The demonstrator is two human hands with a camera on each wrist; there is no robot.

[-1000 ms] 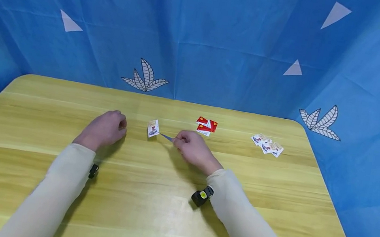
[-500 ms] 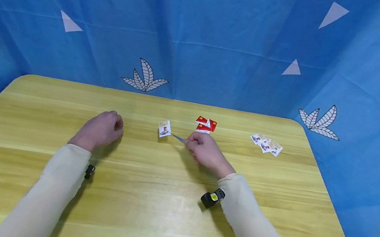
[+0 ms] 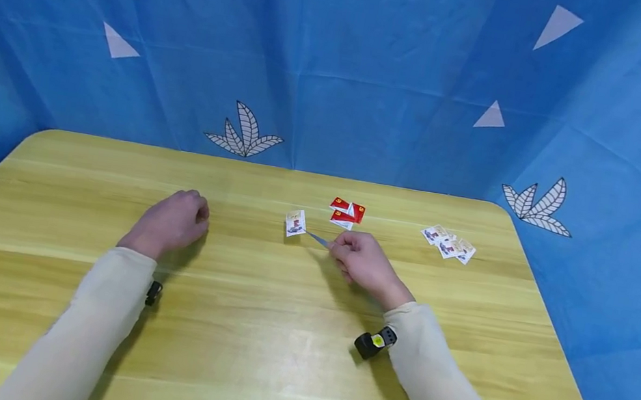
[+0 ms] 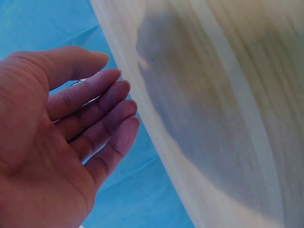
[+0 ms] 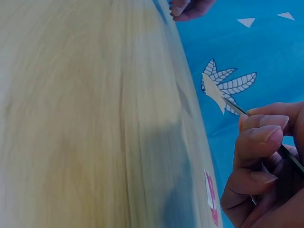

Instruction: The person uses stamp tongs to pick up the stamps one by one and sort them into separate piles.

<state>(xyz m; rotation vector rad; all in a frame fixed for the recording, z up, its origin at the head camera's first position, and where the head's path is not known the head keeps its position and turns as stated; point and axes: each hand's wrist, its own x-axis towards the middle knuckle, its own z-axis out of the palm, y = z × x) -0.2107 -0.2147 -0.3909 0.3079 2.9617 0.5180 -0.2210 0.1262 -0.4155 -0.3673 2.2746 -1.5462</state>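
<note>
Between its fingers and thumb, my right hand (image 3: 366, 261) pinches a pair of slim pointed tweezers (image 3: 319, 239). Their tip holds a small white stamp (image 3: 295, 222) with a coloured picture, raised above the table. In the right wrist view the stamp (image 5: 213, 94) shows its pale back, and the dark rear of the tweezers (image 5: 289, 159) passes under the curled fingers. My left hand (image 3: 174, 223) hovers over the left half of the table. The left wrist view has that hand (image 4: 61, 128) with loosely bent fingers and nothing in it.
Several red stamps (image 3: 348, 214) overlap near the table's back edge, just beyond my right hand. Farther right lies a group of white picture stamps (image 3: 449, 243). A blue patterned cloth (image 3: 340, 65) hangs behind the wooden table (image 3: 247, 355).
My right hand has moved to the right, carrying the stamp in the tweezers toward the red stamps. The left hand has stayed nearly in place, with only a slight shift left.
</note>
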